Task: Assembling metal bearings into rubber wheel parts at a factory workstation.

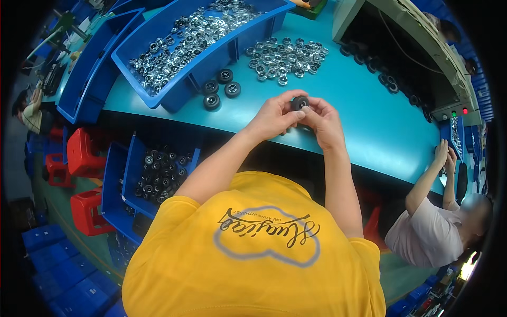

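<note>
A small black wheel (300, 102) is held up between my two hands, just above the near part of the teal tabletop (253, 119). My left hand (275, 113) grips it from the left with thumb and fingers. From the right, my right hand (323, 120) closes on the same wheel, its thumb against the wheel's face. Left of my hands, several black wheels (211, 102) lie together on the table. Beyond the hands is a spread pile of shiny clear-and-silver hubs (288, 59). My fingers cover part of the held wheel.
A long blue bin (177, 84) of shiny hubs stands at the back left. Below the table's left edge, a blue crate (127, 182) holds black wheels. Red stools (87, 211) stand at left. A machine housing (454, 68) arches at right, near a co-worker (428, 227).
</note>
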A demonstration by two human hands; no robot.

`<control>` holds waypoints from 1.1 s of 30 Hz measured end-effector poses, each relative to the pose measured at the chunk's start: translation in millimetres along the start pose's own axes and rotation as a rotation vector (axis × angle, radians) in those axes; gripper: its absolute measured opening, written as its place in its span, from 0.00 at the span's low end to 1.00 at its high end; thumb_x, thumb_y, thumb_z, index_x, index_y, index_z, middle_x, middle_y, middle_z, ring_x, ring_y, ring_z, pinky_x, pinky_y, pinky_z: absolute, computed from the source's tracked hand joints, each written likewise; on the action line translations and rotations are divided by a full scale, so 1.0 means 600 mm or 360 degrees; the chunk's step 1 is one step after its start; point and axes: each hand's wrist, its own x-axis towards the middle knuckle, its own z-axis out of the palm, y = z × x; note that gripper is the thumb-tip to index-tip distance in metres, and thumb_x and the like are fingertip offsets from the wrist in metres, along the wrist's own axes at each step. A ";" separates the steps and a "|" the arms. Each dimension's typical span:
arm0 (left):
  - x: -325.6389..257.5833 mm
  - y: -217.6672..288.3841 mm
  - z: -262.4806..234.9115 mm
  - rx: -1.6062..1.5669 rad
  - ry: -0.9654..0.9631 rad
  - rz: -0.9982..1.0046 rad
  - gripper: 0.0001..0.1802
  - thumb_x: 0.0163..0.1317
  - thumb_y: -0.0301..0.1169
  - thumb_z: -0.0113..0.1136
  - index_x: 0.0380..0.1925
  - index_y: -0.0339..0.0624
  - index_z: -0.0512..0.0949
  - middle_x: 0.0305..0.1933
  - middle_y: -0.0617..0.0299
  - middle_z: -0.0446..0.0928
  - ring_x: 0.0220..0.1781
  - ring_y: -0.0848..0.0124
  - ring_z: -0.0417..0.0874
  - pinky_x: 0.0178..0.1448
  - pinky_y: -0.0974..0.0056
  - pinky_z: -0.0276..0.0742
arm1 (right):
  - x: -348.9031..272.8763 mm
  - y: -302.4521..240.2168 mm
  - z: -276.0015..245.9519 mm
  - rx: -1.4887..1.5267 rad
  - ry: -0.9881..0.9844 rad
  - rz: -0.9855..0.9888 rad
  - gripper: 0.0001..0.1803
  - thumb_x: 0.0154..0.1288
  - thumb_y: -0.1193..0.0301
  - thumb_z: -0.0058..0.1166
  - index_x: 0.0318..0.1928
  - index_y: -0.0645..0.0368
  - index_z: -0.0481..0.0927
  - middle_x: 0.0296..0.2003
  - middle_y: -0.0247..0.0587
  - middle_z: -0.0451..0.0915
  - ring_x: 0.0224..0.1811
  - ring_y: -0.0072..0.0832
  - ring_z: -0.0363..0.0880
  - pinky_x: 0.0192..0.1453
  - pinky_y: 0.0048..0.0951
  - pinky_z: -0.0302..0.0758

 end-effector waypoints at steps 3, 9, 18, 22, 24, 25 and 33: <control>-0.004 0.002 0.005 -0.0090 0.0049 0.0046 0.21 0.76 0.38 0.52 0.66 0.48 0.72 0.27 0.69 0.75 0.26 0.83 0.75 0.25 0.76 0.71 | -0.012 -0.013 0.006 0.0247 -0.0066 0.0113 0.15 0.70 0.77 0.58 0.54 0.69 0.76 0.44 0.48 0.83 0.43 0.33 0.85 0.54 0.33 0.84; -0.005 0.002 0.006 -0.0245 0.0087 0.0039 0.20 0.79 0.42 0.48 0.63 0.46 0.74 0.25 0.70 0.73 0.25 0.84 0.72 0.25 0.77 0.68 | -0.014 -0.014 0.002 0.0207 -0.0079 0.0158 0.13 0.71 0.72 0.60 0.51 0.66 0.79 0.42 0.43 0.84 0.42 0.29 0.86 0.48 0.30 0.84; -0.004 0.006 0.006 -0.0148 0.0084 0.0115 0.19 0.78 0.40 0.50 0.63 0.47 0.74 0.27 0.73 0.72 0.27 0.85 0.71 0.27 0.77 0.65 | -0.001 0.006 -0.003 0.0254 -0.0043 0.0163 0.11 0.73 0.65 0.59 0.44 0.61 0.81 0.37 0.38 0.85 0.35 0.24 0.85 0.44 0.25 0.83; -0.004 0.011 0.011 -0.0111 0.0197 0.0137 0.19 0.75 0.35 0.55 0.64 0.46 0.74 0.29 0.72 0.74 0.27 0.85 0.71 0.28 0.76 0.67 | -0.009 -0.003 0.023 0.0260 0.0079 0.0063 0.12 0.73 0.64 0.59 0.43 0.62 0.81 0.36 0.39 0.85 0.34 0.24 0.84 0.43 0.25 0.83; 0.001 0.003 0.013 -0.0075 0.0228 0.0206 0.21 0.73 0.31 0.57 0.64 0.45 0.74 0.31 0.71 0.75 0.28 0.84 0.72 0.28 0.76 0.69 | -0.009 -0.001 0.024 0.0205 0.0115 0.0017 0.12 0.73 0.64 0.59 0.43 0.62 0.81 0.35 0.39 0.85 0.33 0.23 0.84 0.42 0.25 0.84; 0.006 -0.012 0.012 -0.0050 0.0241 0.0268 0.21 0.71 0.29 0.59 0.64 0.45 0.74 0.32 0.70 0.76 0.28 0.84 0.73 0.28 0.76 0.69 | -0.006 0.007 0.020 0.0160 0.0125 -0.0002 0.13 0.73 0.64 0.59 0.43 0.63 0.81 0.35 0.38 0.85 0.33 0.23 0.84 0.41 0.24 0.84; -0.004 0.017 0.009 -0.0253 0.0122 0.0160 0.22 0.71 0.30 0.61 0.65 0.45 0.73 0.35 0.70 0.77 0.32 0.83 0.74 0.32 0.74 0.73 | -0.010 -0.007 0.020 0.0096 0.0190 0.0005 0.13 0.72 0.64 0.60 0.44 0.64 0.82 0.34 0.37 0.84 0.32 0.21 0.83 0.37 0.23 0.84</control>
